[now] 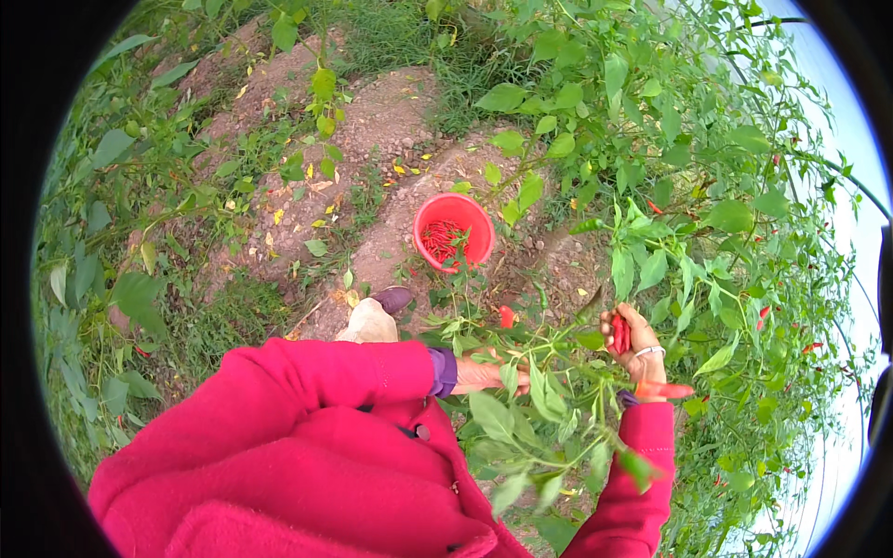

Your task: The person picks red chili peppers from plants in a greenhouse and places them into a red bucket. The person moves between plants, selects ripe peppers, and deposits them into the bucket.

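Note:
My right hand [635, 342], a pale bracelet at its wrist, is curled around several red chili peppers [619, 335] at the right. My left hand [488, 373] reaches in among the leaves of a chili pepper plant [551, 401]; leaves cover its fingers, so whether it grips anything is hidden. One red pepper [663, 390] shows in front of my right wrist, and another [506, 317] hangs above my left hand. Beyond both hands, a red plastic bucket [481, 240] partly filled with red chili peppers [441, 240] stands on the soil.
Tall pepper plants [732, 216] fill the right side, near curved hoops and a pale cover. More plants [132, 293] stand at the left. Between them lies bare soil [391, 111] with weeds and fallen yellow leaves. My shoe [393, 299] is just below the bucket.

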The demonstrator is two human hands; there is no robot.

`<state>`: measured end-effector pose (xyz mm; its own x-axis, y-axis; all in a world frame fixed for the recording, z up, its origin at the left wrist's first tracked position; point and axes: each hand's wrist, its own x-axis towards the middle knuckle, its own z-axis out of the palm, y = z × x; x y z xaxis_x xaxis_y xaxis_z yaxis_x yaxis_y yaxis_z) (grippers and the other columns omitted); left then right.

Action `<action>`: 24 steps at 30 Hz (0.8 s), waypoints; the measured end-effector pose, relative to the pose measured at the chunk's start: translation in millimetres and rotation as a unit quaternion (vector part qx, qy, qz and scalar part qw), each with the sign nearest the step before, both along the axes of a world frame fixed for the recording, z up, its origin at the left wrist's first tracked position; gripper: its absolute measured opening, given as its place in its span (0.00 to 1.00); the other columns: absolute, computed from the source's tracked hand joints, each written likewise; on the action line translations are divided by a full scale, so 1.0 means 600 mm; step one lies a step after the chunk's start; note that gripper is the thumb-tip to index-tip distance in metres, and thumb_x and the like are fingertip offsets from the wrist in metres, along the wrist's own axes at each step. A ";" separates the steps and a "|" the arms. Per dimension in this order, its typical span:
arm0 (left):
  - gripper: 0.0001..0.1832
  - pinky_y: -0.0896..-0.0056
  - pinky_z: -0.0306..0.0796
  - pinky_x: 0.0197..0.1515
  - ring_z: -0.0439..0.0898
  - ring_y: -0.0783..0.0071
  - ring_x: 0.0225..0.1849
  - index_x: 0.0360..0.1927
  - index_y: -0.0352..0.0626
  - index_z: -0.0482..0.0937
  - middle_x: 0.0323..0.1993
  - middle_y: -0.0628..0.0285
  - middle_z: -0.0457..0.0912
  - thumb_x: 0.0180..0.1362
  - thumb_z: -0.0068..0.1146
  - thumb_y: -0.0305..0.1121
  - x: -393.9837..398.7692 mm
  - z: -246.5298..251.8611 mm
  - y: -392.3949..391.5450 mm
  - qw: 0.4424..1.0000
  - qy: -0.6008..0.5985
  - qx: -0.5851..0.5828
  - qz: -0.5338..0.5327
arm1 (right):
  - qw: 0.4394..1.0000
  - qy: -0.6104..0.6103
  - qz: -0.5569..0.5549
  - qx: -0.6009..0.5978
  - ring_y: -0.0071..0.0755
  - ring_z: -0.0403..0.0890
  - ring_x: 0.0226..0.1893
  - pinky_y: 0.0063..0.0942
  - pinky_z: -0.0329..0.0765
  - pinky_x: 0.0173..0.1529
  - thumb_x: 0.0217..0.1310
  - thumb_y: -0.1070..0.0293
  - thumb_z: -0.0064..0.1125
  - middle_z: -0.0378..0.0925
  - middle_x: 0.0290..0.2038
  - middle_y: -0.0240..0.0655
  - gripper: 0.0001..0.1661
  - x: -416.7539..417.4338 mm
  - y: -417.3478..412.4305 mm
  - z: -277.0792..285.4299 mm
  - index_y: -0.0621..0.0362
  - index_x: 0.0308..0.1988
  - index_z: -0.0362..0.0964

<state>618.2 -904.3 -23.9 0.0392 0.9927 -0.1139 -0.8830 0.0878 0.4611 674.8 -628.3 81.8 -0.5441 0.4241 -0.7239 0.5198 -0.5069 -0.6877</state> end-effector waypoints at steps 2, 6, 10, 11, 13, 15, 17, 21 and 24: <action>0.15 0.72 0.68 0.46 0.74 0.75 0.39 0.44 0.42 0.70 0.37 0.64 0.76 0.53 0.58 0.32 -0.007 0.006 -0.018 0.999 -0.021 0.011 0.043 | 0.998 0.018 -0.006 -0.051 0.34 0.77 0.27 0.26 0.75 0.22 0.54 0.60 0.56 0.75 0.30 0.38 0.14 -0.082 -0.002 -0.055 0.55 0.38 0.67; 0.11 0.74 0.68 0.43 0.75 0.75 0.38 0.38 0.41 0.70 0.35 0.65 0.75 0.54 0.57 0.31 -0.016 -0.003 -0.015 0.996 -0.052 -0.025 0.070 | 0.992 0.067 0.069 0.084 0.40 0.74 0.42 0.31 0.76 0.32 0.51 0.58 0.60 0.71 0.43 0.48 0.35 -0.195 0.007 -0.168 0.59 0.55 0.56; 0.10 0.76 0.68 0.44 0.75 0.77 0.41 0.38 0.42 0.71 0.38 0.66 0.76 0.54 0.57 0.31 -0.026 -0.010 -0.001 0.999 -0.031 -0.013 0.005 | 0.899 -0.038 0.142 0.414 0.36 0.69 0.50 0.32 0.72 0.46 0.50 0.58 0.60 0.67 0.51 0.47 0.44 -0.175 0.044 -0.188 0.62 0.61 0.48; 0.10 0.77 0.68 0.44 0.75 0.77 0.41 0.38 0.43 0.71 0.39 0.66 0.76 0.54 0.57 0.31 -0.034 -0.017 -0.010 0.998 -0.037 -0.026 0.040 | 0.931 -0.021 0.189 0.311 0.30 0.69 0.50 0.29 0.70 0.48 0.52 0.59 0.58 0.68 0.51 0.43 0.41 -0.215 -0.031 -0.114 0.64 0.60 0.50; 0.12 0.77 0.67 0.45 0.75 0.77 0.43 0.42 0.42 0.70 0.40 0.67 0.76 0.55 0.55 0.31 -0.043 -0.008 -0.017 0.996 -0.076 0.006 0.048 | 0.943 0.058 0.254 0.207 0.28 0.72 0.47 0.29 0.71 0.46 0.56 0.62 0.55 0.72 0.46 0.40 0.29 -0.188 -0.091 -0.013 0.63 0.55 0.60; 0.10 0.74 0.68 0.42 0.74 0.75 0.35 0.41 0.42 0.69 0.32 0.62 0.76 0.57 0.52 0.31 -0.035 -0.004 0.000 0.995 -0.076 -0.041 0.047 | 0.923 0.093 0.318 0.195 0.28 0.74 0.44 0.28 0.72 0.46 0.56 0.62 0.55 0.74 0.43 0.38 0.22 -0.152 -0.120 0.056 0.62 0.48 0.66; 0.11 0.76 0.69 0.43 0.75 0.76 0.36 0.41 0.42 0.70 0.34 0.63 0.76 0.56 0.54 0.32 -0.033 0.001 0.008 0.999 -0.019 -0.010 0.045 | 0.917 0.116 0.340 0.174 0.29 0.75 0.41 0.29 0.72 0.47 0.56 0.62 0.54 0.75 0.40 0.37 0.18 -0.124 -0.130 0.084 0.62 0.43 0.71; 0.14 0.70 0.64 0.51 0.72 0.75 0.46 0.43 0.42 0.70 0.41 0.66 0.74 0.55 0.56 0.33 -0.026 -0.009 0.028 0.999 -0.031 -0.005 -0.015 | 0.882 0.179 0.385 0.203 0.34 0.76 0.40 0.32 0.72 0.48 0.57 0.63 0.52 0.76 0.37 0.40 0.16 -0.100 -0.134 0.113 0.64 0.40 0.73; 0.12 0.71 0.63 0.51 0.72 0.72 0.45 0.43 0.42 0.71 0.42 0.65 0.74 0.56 0.54 0.33 -0.020 -0.007 0.035 0.999 -0.028 -0.006 -0.017 | 0.912 0.206 0.341 0.092 0.31 0.76 0.37 0.31 0.73 0.42 0.56 0.65 0.53 0.76 0.36 0.39 0.16 -0.096 -0.150 0.121 0.63 0.42 0.71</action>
<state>605.9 -883.3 -27.8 0.0802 0.9891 -0.1233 -0.9040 0.1243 0.4092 617.2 -718.4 154.2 -0.9371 -0.0218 -0.3485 0.3489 -0.0184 -0.9370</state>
